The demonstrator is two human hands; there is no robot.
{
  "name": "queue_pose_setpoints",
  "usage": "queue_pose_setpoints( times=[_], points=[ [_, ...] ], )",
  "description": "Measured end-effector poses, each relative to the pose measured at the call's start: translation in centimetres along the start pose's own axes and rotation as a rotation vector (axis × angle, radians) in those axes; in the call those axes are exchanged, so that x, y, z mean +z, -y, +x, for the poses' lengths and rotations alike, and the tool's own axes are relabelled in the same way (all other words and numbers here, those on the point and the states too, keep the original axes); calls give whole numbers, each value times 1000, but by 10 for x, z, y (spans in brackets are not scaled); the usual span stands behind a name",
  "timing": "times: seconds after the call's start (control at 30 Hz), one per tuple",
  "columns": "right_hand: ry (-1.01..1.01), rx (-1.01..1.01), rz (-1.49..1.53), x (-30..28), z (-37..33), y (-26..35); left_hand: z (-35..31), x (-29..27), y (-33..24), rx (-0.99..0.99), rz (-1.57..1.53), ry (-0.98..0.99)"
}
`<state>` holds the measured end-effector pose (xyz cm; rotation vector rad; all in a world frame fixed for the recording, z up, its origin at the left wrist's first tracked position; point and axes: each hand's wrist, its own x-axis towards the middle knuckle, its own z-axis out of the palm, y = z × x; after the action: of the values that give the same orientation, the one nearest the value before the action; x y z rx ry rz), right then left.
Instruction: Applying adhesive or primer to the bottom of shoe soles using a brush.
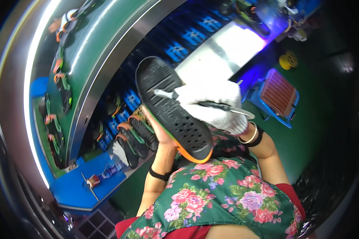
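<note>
My left hand (158, 126), bare with a black band at the wrist, is closed round the left side of a black shoe sole (169, 111) with an orange and green edge. The sole is tilted, its ridged and perforated face turned up. In a white knitted glove, my right hand (215, 101) grips a brush (162, 93). Its pale tip touches or hovers just over the sole's upper part; I cannot tell which. The brush's dark shaft and whitish tail run back past my gloved fingers to the wrist.
Several strappy shoes (132, 137) and a white glove (121, 151) lie left of my arm, near a blue tabletop (75, 189). A green conveyor (103, 28) carries more shoes. To the right stand a blue-framed stool (278, 97) and a yellow spool (288, 60).
</note>
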<state>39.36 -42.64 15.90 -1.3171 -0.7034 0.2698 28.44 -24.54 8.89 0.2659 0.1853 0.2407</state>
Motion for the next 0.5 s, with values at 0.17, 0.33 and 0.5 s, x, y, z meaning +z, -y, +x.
queue_pose_setpoints(
  times=[0.17,0.33,0.5],
  points=[
    [-25,-329,-319,9,11,-19,-5,-4,5,-32,19,-101],
    [52,-408,-527,11,39,-13,-4,-6,13,-41,-81,3],
    [90,-432,-506,25,46,-20,3,10,9,-20,496,-310]
  ],
)
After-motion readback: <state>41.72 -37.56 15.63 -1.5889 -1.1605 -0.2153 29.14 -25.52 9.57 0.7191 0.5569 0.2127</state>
